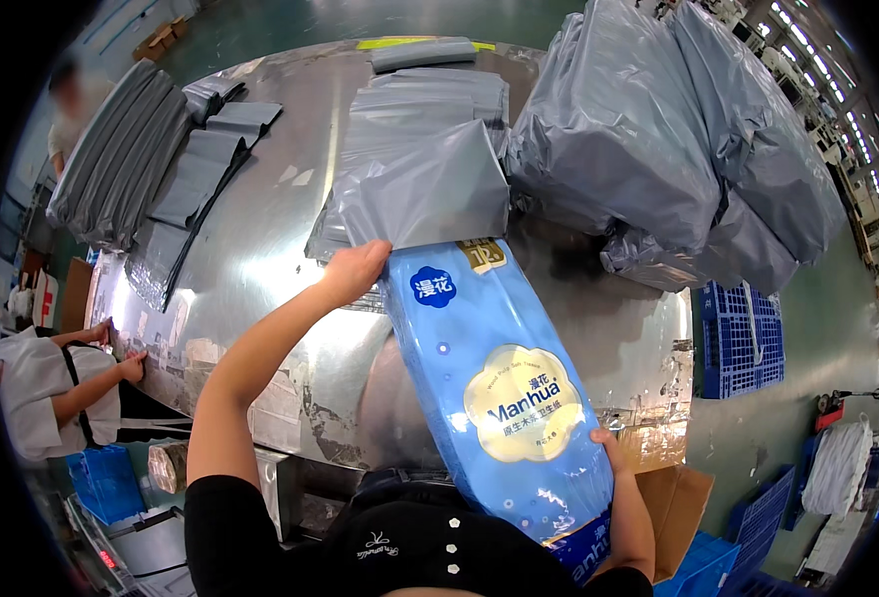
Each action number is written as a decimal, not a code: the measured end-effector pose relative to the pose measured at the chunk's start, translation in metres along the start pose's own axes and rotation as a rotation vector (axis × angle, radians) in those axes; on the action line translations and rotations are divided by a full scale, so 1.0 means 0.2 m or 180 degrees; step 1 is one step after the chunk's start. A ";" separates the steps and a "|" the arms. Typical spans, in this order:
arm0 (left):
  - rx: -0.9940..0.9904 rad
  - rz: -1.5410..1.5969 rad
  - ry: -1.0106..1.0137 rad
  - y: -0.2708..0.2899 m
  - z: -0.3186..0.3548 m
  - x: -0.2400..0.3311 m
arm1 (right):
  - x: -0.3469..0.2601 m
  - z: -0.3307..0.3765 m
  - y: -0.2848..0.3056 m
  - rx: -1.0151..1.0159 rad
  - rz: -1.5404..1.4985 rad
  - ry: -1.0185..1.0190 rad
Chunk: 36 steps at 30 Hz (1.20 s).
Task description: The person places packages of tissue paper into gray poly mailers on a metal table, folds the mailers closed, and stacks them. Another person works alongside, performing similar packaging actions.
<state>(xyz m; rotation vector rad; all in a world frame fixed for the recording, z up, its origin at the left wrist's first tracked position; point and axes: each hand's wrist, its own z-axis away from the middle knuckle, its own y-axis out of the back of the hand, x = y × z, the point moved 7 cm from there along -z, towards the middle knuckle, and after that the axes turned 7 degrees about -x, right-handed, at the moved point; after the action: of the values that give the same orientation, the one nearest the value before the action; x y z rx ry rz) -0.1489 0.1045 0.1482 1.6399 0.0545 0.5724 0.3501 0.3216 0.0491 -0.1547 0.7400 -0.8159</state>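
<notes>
Blue tissue pack (504, 398) held endwise between both hands' fingers (365, 261).

I see a long pack (499, 398) in glossy sky blue, with a cream cloud-shaped patch at its centre and a darker blue badge towards twelve o'clock. The bag (429, 189) over its far end is plain matt grey. At two o'clock, filled bags (648, 129) are the same grey. The table (260, 249) is bright silver metal. At four o'clock, crates (743, 338) are deep blue; the floor (807, 378) is dull green.
</notes>
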 end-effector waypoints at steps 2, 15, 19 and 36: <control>0.0082 -0.0272 -0.0138 0.01 0.01 -0.04 | 0.01 -0.03 0.03 0.0069 0.0019 -0.0066; 0.2381 0.3239 0.3735 -0.87 0.34 -0.90 | -0.14 0.29 -0.07 0.0423 -0.0192 0.0010; 0.2439 0.1592 0.4006 -0.32 0.19 -0.48 | -0.10 0.44 -0.09 0.0724 -0.0430 0.0102; 0.1539 0.2344 0.3600 -0.45 0.05 -1.08 | -0.10 0.58 -0.24 0.1106 -0.0743 0.0217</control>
<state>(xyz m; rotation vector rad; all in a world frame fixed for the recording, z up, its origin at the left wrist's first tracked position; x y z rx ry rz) -0.3071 0.0320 -0.0096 1.5520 0.4547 2.1342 0.3874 0.2864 0.1656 0.1015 0.6399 -1.1642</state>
